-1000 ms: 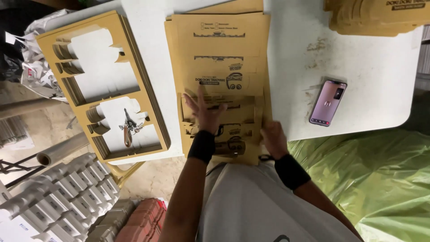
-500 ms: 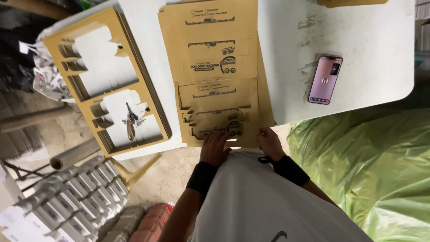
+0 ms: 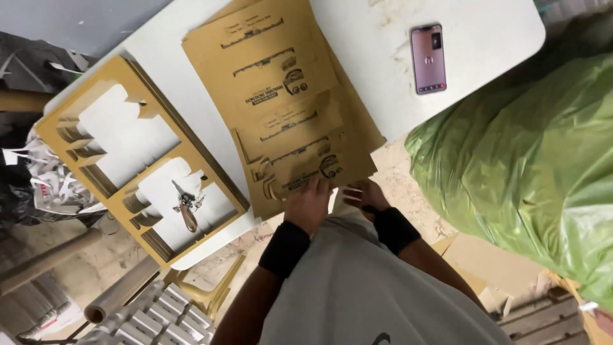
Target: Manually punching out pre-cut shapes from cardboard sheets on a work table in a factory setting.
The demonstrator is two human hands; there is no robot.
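Observation:
A stack of brown die-cut cardboard sheets (image 3: 281, 96) lies on the white table (image 3: 377, 70), its near end hanging over the table's edge. My left hand (image 3: 308, 203) presses flat on the near end of the top sheet, fingers spread. My right hand (image 3: 364, 195) grips the near edge of the stack just beside it. Both wrists wear black bands. A stack of leftover cardboard frames (image 3: 137, 160) with large cut-out holes lies to the left.
A pair of scissors (image 3: 185, 207) lies inside one hole of the frames. A pink phone (image 3: 428, 59) rests on the table's far right. A big green plastic bag (image 3: 530, 166) stands at the right. Cardboard tubes (image 3: 118, 297) and white stacked pieces (image 3: 143, 319) lie on the floor lower left.
Both hands have slid toward me from the middle of the top sheet to its near edge. The view has turned, so the table now lies tilted.

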